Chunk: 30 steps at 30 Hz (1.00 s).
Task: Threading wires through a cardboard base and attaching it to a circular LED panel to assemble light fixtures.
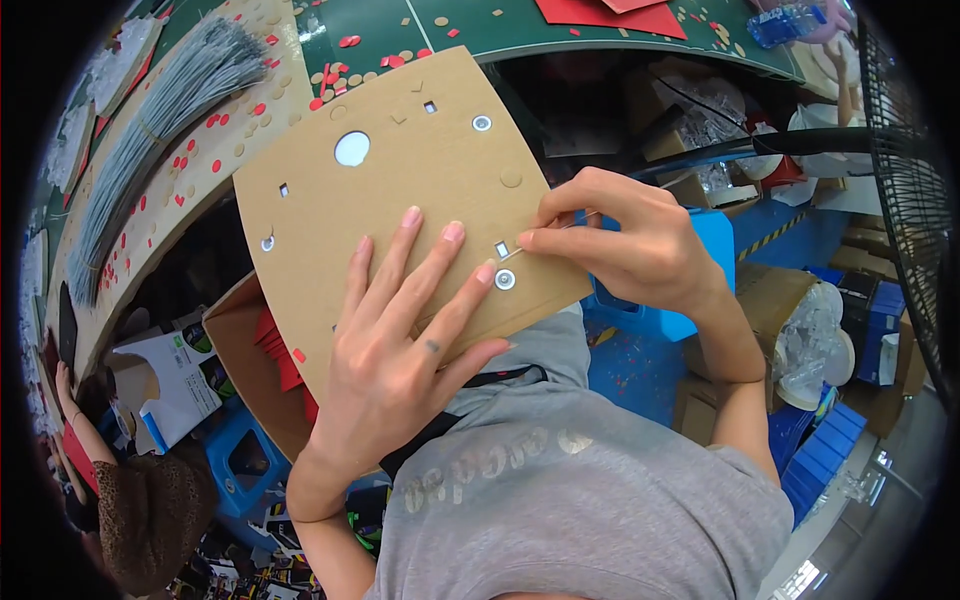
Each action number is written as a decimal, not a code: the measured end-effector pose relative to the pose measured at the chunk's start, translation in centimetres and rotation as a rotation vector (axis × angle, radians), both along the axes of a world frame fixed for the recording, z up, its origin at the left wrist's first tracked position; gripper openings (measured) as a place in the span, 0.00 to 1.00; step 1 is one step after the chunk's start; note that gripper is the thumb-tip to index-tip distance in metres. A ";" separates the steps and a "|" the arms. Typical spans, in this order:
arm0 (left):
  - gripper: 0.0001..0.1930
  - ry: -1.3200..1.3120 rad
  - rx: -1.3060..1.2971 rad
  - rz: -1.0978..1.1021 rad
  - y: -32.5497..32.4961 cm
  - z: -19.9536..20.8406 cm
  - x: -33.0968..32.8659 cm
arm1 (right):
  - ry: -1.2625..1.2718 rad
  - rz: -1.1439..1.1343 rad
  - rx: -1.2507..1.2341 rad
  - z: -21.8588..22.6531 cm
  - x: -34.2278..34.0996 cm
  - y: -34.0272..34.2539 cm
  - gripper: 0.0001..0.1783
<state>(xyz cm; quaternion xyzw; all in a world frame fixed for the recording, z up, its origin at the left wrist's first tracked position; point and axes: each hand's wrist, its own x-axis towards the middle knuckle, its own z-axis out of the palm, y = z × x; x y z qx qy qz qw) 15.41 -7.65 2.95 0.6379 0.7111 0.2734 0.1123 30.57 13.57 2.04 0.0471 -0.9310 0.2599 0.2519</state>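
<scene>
A brown cardboard panel (420, 180) rests tilted over my lap, its far edge against the green-topped table. It has small square cut-outs, a larger round hole (352, 148) and several white ring-shaped fittings (505, 280). Across its lower part my left hand (395, 335) lies flat with spread fingers, the index fingertip beside one fitting. My right hand (640, 245) pinches a thin pale wire tie (512, 254) at the panel's right edge. The tie's tip is at a square cut-out just above that fitting; whether it passes through I cannot tell.
A thick bundle of grey wire ties (150, 140) lies on the table at left, among red and brown paper scraps. Red sheets (615, 14) sit at the far side. A cardboard box (255, 345) and blue stools (240, 455) stand below. A black fan guard (905, 180) rises at right.
</scene>
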 end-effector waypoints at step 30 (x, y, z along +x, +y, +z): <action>0.30 -0.004 -0.150 -0.029 1.9 1.1 -1.1 | -0.190 0.128 0.232 1.2 0.1 1.6 0.25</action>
